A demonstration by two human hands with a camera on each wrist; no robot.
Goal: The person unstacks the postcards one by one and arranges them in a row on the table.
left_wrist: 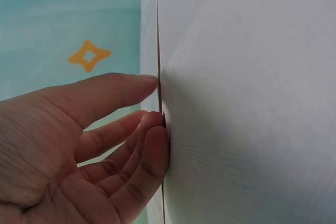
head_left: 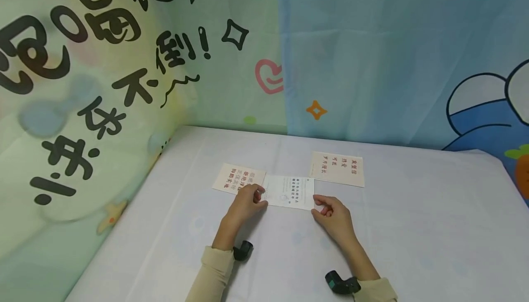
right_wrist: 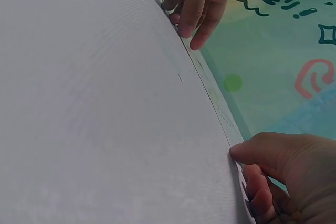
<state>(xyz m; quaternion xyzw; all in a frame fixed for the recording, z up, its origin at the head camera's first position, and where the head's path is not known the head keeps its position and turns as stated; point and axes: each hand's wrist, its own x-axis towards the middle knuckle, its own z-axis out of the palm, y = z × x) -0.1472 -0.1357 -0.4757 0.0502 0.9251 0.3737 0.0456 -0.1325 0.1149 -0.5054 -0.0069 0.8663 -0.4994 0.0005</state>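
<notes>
A white card (head_left: pixel 288 192) with dark printed writing lies at the middle of the table, its two short sides between the hands. At its left edge, the left hand (head_left: pixel 248 203) holds it with the thumb and curled fingers. The right hand (head_left: pixel 335 219) holds the lower right corner in the same way. In the left wrist view, the left hand (left_wrist: pixel 89 145) has its thumb and fingertips at a thin edge. Both the right hand (right_wrist: pixel 289 177) and the left hand (right_wrist: pixel 198 3) show along the card's edge in the right wrist view.
A cream card (head_left: pixel 227 178) with red and grey writing lies partly behind the left hand. Another cream card (head_left: pixel 336 176) with red writing lies behind and right of the white one. A white cloth covers the table (head_left: pixel 434 228); printed curtains (head_left: pixel 372 63) hang behind and at the left.
</notes>
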